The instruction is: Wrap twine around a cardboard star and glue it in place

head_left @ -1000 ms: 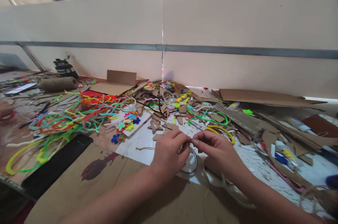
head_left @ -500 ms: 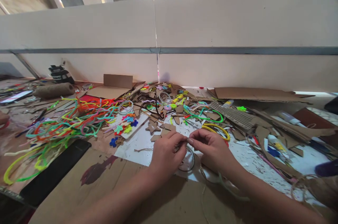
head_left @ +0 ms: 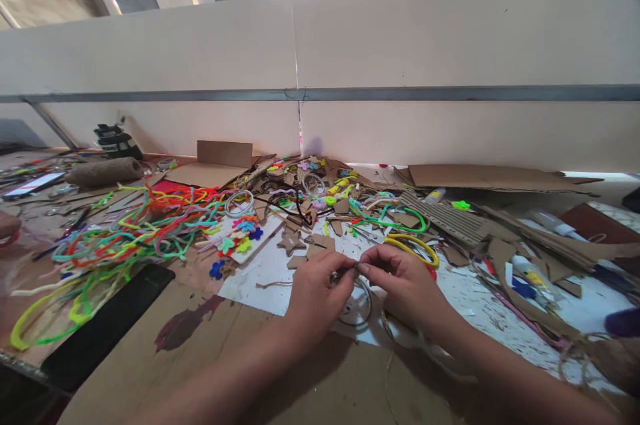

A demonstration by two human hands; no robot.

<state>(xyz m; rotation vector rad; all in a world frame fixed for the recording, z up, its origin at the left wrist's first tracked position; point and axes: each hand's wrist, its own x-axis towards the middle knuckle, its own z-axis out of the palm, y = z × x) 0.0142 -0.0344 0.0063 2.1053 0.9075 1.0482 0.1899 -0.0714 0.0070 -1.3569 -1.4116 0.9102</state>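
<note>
My left hand [head_left: 320, 288] is closed, its thumb and fingers pinching the top of a thin round ring [head_left: 369, 308]. Against its fingertips, my right hand [head_left: 400, 278] pinches as well, at the same spot; what lies between its fingers is too small to make out. Below the hands the ring hangs over the white surface. Twine [head_left: 391, 378] trails down beneath my right hand onto a large cardboard sheet [head_left: 235, 338]. Just beyond my left hand lies a cardboard star [head_left: 291, 242].
Tangled colourful pipe cleaners [head_left: 135, 231] and a black phone-like slab [head_left: 107, 325] lie left. Felt flowers [head_left: 244, 245] sit mid-table. Glue bottles [head_left: 537, 278], cardboard scraps and a twine roll [head_left: 615, 361] are at right. Another person's hand [head_left: 7, 226] shows at the left edge.
The view has shifted very slightly. Both hands keep nearly the same pose at the ring, with only small finger movement.
</note>
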